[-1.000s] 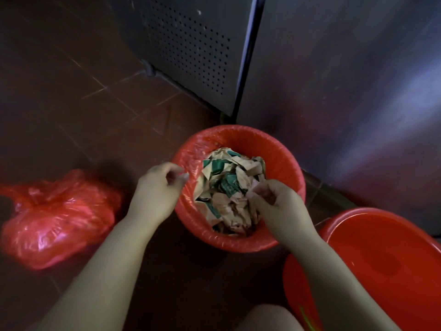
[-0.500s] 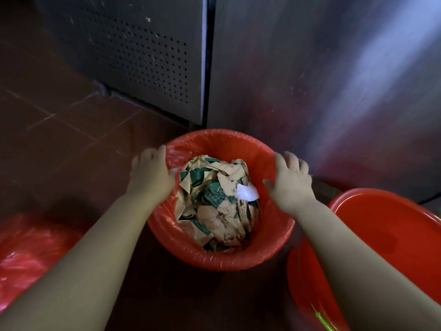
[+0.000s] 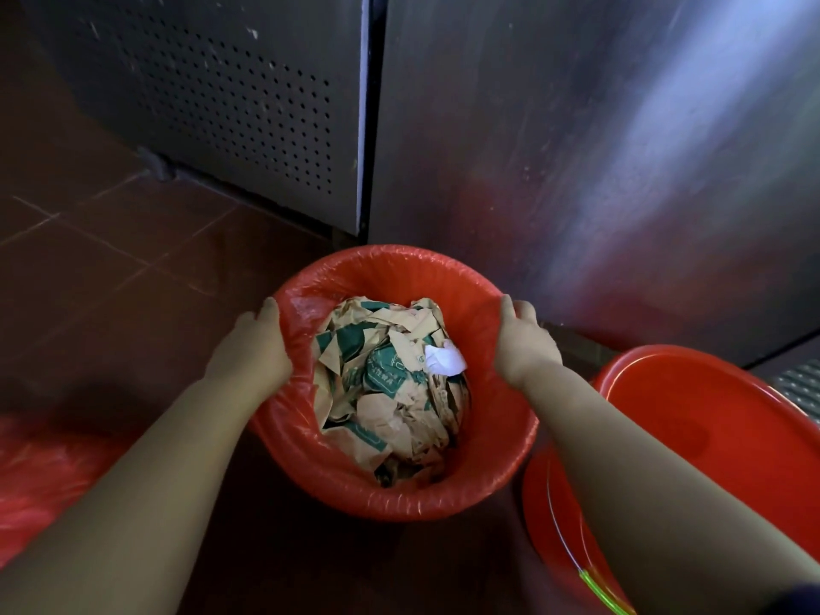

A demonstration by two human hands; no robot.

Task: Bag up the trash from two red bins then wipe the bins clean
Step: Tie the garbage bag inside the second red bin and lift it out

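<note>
Both the left hand (image 3: 253,346) and the right hand (image 3: 526,344) curl over opposite sides of the red bin (image 3: 390,503), apparently gripping its lined rim, though the fingertips are hidden. Crumpled paper (image 3: 390,406) fills it.

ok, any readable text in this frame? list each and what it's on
Nothing readable.
White lettering on a green patch of the crumpled paper in the lined bin: too blurred to read.
On the second bin and the metal cabinet: no text seen.
</note>
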